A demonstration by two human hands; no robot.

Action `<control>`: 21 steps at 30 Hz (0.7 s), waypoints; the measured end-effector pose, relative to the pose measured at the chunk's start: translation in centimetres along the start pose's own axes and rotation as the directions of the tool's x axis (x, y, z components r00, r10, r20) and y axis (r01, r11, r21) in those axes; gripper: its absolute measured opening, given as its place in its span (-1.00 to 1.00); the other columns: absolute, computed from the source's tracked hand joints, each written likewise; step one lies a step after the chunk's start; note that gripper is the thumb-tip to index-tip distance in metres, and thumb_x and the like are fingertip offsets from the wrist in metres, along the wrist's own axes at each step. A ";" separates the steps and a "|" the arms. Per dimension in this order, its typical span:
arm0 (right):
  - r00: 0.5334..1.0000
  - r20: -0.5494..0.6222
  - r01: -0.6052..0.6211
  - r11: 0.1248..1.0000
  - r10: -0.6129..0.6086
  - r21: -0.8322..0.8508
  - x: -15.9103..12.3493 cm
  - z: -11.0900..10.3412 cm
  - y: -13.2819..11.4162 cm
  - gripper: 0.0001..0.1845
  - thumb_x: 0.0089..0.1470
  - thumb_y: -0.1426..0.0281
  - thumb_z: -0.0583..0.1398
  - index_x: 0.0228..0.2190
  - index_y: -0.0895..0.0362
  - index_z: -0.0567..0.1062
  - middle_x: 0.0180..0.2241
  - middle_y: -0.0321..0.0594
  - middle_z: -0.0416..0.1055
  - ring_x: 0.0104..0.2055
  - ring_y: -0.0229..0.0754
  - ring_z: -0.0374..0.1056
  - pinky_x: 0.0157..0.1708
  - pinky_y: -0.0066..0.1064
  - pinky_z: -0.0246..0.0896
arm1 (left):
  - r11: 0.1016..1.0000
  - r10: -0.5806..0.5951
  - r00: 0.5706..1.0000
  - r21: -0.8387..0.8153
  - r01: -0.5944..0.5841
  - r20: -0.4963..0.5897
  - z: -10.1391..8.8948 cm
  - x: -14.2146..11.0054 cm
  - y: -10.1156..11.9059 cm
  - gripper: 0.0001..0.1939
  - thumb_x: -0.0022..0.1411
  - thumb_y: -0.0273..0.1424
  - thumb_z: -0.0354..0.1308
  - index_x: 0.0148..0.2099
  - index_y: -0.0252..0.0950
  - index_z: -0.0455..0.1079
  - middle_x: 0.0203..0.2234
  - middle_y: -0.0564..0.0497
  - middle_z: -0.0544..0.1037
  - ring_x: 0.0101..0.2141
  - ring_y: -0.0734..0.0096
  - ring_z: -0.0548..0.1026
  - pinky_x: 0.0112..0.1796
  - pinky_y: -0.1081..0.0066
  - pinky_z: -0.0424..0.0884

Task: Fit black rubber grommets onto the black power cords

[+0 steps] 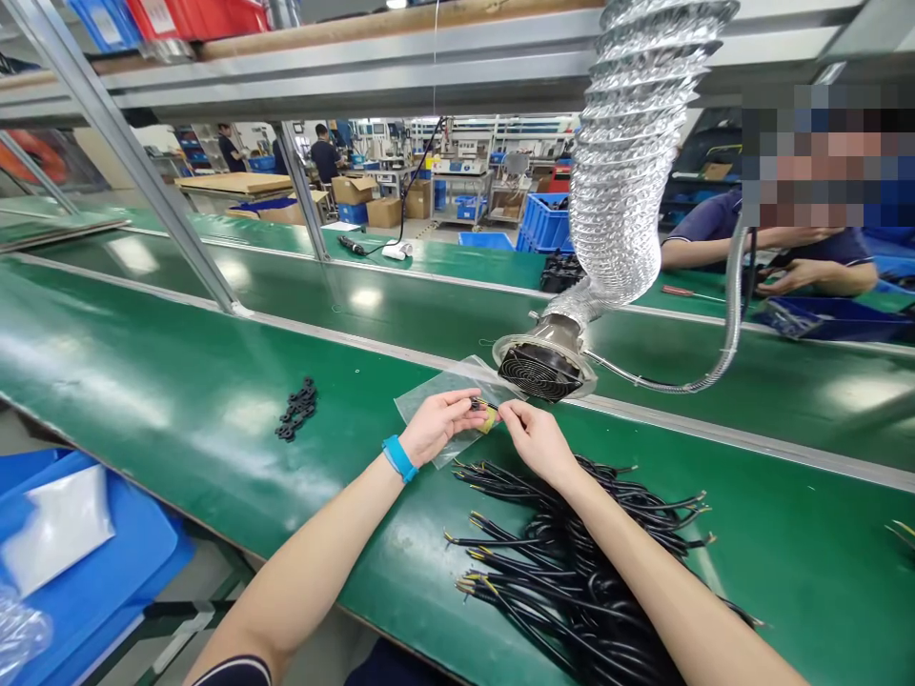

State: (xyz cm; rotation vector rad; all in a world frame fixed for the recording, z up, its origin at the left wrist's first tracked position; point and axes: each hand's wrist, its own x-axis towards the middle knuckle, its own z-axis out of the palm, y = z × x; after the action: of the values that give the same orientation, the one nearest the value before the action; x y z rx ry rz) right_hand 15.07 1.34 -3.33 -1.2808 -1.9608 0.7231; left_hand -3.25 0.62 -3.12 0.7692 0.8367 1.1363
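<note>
Green bench [235, 419]; both hands [490, 433] raised, fingertips nearly meeting.

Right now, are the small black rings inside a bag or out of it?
Out: the small black rings lie in a loose cluster directly on the green bench, with no bag around them.

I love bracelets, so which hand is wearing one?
The left hand: it has a bright blue band around its wrist, while the right hand has a bare wrist.
</note>
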 end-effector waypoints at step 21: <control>0.998 0.047 -0.024 0.994 0.030 -0.109 -0.2 0.2 -0.3 -0.59 0.19 0.19 -0.04 -0.51 0.10 0.45 -0.53 -0.24 0.42 -0.52 -0.21 0.22 -0.50 -0.44 -0.04 | 0.990 0.131 0.991 0.060 -0.131 0.011 -0.4 0.1 -0.2 -0.61 0.05 -0.40 0.37 -0.05 -0.40 0.52 -0.40 -0.08 0.59 -0.38 0.43 0.55 -0.22 0.38 0.46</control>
State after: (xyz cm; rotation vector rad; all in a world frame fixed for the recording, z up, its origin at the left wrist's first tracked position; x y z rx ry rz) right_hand 14.86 1.05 -3.27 -1.3680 -2.0501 0.6751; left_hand -3.49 0.67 -3.53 0.8883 0.8269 1.2282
